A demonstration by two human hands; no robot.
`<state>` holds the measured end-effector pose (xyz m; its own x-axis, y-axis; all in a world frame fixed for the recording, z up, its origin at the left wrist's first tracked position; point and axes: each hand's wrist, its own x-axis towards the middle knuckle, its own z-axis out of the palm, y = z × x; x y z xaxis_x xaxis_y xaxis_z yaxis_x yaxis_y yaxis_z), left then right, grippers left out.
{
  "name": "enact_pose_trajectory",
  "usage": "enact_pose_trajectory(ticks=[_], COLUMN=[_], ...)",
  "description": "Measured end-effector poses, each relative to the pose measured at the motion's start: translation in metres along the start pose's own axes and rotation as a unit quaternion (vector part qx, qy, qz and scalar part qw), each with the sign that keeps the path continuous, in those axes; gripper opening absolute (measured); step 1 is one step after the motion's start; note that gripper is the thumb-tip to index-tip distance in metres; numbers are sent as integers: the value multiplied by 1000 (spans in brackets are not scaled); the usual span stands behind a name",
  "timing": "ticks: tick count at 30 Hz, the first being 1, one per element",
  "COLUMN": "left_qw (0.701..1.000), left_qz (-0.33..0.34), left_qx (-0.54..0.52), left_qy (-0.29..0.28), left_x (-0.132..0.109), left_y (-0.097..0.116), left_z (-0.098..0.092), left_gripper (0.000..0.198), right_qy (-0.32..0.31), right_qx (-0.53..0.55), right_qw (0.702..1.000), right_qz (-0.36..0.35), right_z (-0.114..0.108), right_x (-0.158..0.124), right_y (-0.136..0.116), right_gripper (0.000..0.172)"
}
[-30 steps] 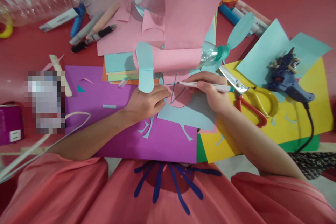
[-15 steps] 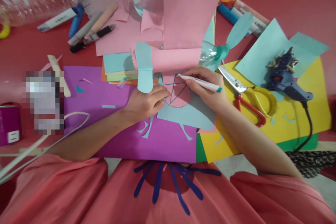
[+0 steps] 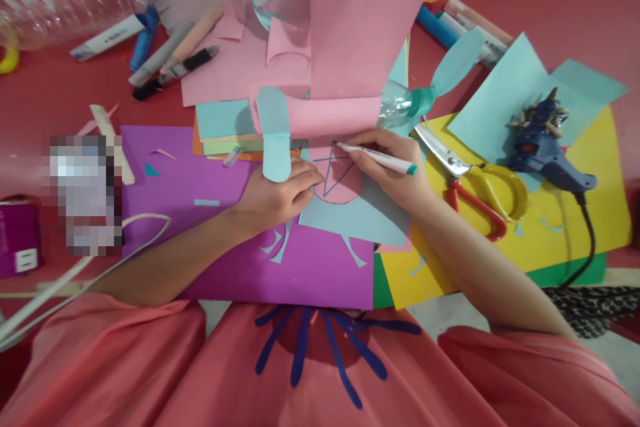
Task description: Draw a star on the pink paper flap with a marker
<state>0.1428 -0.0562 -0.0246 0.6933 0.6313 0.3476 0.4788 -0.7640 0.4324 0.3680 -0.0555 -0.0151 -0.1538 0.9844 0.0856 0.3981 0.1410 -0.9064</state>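
A: So what's the big stuff in there?

B: Purple sheet (image 3: 320,280), lying flat in front of the person. Then the pink-wrapped bottle (image 3: 335,115) just beyond the hands, long axis left to right, neck end aimed right.

A: And the scissors (image 3: 463,170)?

B: To the right of the bottle, blades pointing up-left at it, handles down-right.

A: Hands?

B: Left hand (image 3: 280,190) is palm down, fingers close together at the edge of the rounded pink flap (image 3: 347,190). Can't tell if it's pinching or just pressing. Right hand (image 3: 407,187) has a pen grip on the white marker (image 3: 387,160). The flap's round end points toward the person, btw.

A: Which way's the marker facing?

B: Tip left and a touch away from the person, green end right. It's slanted over the flap, tip by the top corner of some dark crossing lines (image 3: 331,160). Can't tell if it's touching.
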Motion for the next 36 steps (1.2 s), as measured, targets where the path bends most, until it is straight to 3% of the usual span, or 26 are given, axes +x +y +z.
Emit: enact_pose_trajectory(ticks=[6, 14, 20, 30, 36], left_qw=[1000, 1000, 1000, 1000, 1000], left_qz=[-15, 8, -17, 17, 8], left_qx=[-6, -12, -3, -4, 6], left_qy=[-17, 8, -19, 21, 9], left_x=[0, 0, -1, 0, 0], left_y=[-1, 0, 0, 0, 0], left_z=[0, 0, 0, 0, 0], left_gripper=[29, 27, 29, 26, 27], right_qy=[-22, -19, -32, -51, -57], right_qx=[-21, -37, -38, -16, 11], right_qw=[999, 999, 998, 998, 998], right_qz=[-10, -30, -36, -15, 2], right_z=[-2, -4, -4, -7, -8], right_x=[1, 0, 0, -1, -1], right_y=[0, 1, 4, -4, -7], right_gripper=[10, 8, 9, 16, 16])
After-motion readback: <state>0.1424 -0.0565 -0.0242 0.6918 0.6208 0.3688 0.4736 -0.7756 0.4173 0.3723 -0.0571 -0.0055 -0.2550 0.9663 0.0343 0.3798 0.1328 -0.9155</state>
